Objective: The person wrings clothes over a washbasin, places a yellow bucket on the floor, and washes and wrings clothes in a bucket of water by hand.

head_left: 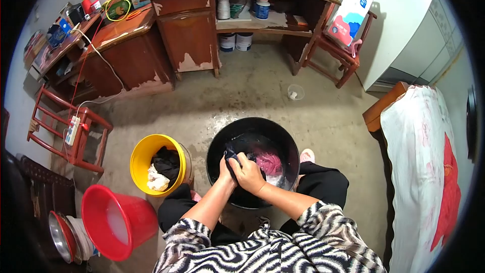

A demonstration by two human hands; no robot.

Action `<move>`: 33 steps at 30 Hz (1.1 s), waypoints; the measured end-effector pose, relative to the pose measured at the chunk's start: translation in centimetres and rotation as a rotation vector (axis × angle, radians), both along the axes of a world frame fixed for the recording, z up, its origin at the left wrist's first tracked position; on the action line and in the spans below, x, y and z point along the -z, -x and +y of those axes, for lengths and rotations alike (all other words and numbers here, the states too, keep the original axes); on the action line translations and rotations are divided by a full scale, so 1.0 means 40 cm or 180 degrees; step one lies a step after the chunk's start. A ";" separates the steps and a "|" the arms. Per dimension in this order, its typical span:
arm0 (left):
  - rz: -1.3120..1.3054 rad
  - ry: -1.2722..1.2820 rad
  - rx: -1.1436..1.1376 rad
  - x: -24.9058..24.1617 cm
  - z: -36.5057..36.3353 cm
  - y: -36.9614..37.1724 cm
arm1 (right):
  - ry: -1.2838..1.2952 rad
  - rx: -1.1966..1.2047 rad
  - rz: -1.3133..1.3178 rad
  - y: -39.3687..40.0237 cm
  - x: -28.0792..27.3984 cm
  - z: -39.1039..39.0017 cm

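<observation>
Both my hands are together over a large black tub (288,141) that stands on the floor between my legs. My left hand (227,171) and my right hand (246,173) are closed around a bunched dark cloth (231,152), part of which shows above my fingers. The rest of the cloth is hidden by my hands. A pink cloth (269,165) lies in the tub's right side, in water with some whitish suds. To the left, a yellow bucket (137,164) holds a black cloth (166,165) and a white cloth (157,180).
A red bucket (146,225) with cloudy liquid stands lower left, beside stacked basins (61,237). A wooden chair (86,131) with a power strip (72,130) is farther left. A small clear bowl (296,92) sits on the floor ahead. The bed (414,172) runs along the right.
</observation>
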State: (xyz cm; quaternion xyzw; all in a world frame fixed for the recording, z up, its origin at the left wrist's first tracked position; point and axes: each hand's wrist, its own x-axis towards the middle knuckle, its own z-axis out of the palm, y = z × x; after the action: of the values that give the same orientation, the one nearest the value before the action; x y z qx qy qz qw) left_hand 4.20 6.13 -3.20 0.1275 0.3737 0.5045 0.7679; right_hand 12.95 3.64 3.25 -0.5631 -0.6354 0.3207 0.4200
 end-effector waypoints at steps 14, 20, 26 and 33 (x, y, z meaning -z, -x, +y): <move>0.1706 -0.0778 -0.0054 -0.097 0.045 0.000 | 0.1883 -0.0232 0.2522 -0.248 0.008 0.142; 0.3476 -0.2018 -0.0118 -0.111 0.039 0.001 | 0.1728 -0.1383 -0.0221 -0.241 0.011 0.113; 0.2137 -0.0555 0.0231 -0.147 0.036 0.017 | 0.2170 -0.1095 0.2674 -0.264 -0.104 0.085; 0.0370 0.0163 0.0866 -0.110 0.030 -0.016 | 0.2368 -0.1100 0.2837 -0.251 -0.093 0.090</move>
State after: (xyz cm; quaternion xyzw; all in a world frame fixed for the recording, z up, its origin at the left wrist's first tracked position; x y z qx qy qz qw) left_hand 4.84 7.33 1.20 0.1863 0.4095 0.3779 0.8092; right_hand 23.00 7.24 6.97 -0.3722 -0.3257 0.7899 0.3625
